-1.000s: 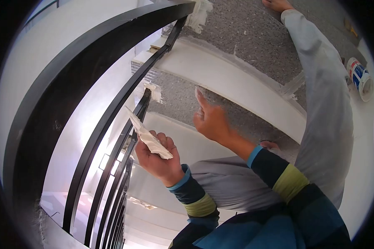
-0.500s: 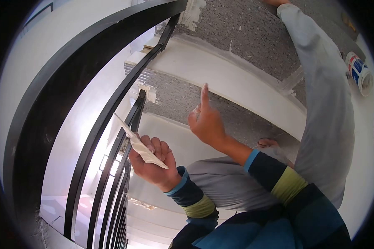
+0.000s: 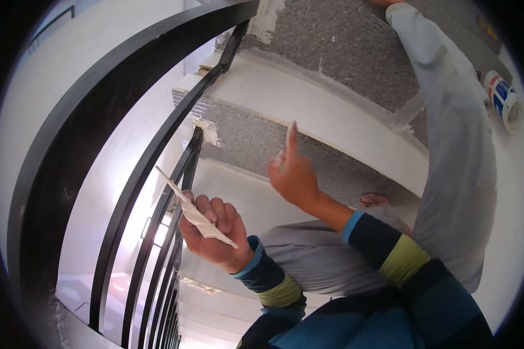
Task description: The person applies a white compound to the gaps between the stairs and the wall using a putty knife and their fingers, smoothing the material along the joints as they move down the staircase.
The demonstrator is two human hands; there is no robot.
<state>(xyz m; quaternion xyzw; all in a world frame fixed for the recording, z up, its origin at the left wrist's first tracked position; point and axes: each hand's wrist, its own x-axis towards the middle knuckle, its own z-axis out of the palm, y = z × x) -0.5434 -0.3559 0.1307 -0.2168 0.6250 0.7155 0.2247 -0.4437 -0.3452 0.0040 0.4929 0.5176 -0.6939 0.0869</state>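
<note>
My left hand (image 3: 218, 232) is closed around a thin flat piece (image 3: 199, 221) smeared with thick whitish putty. It is tilted and seen almost edge-on, so I cannot make out its exact kind. To its right, above the steps, is my right hand (image 3: 294, 177), with the index finger stretched out and the other fingers curled. White smears mark its fingers, and no tool shows in it. Behind that fingertip lies the white stair riser (image 3: 308, 107), below a grey speckled tread (image 3: 355, 52). Whitish putty (image 3: 266, 20) covers the tread's corner by the railing.
Black metal railing bars (image 3: 137, 180) run down the left side under a wide curved handrail (image 3: 58, 157). A white bucket with a blue and red label (image 3: 503, 102) lies tilted at the right, beyond my grey trouser leg (image 3: 454, 116). My bare foot (image 3: 374, 199) rests on a lower step.
My right hand has shifted slightly right and down. The left hand has dropped a little, with the putty-smeared piece turned slightly in its grip.
</note>
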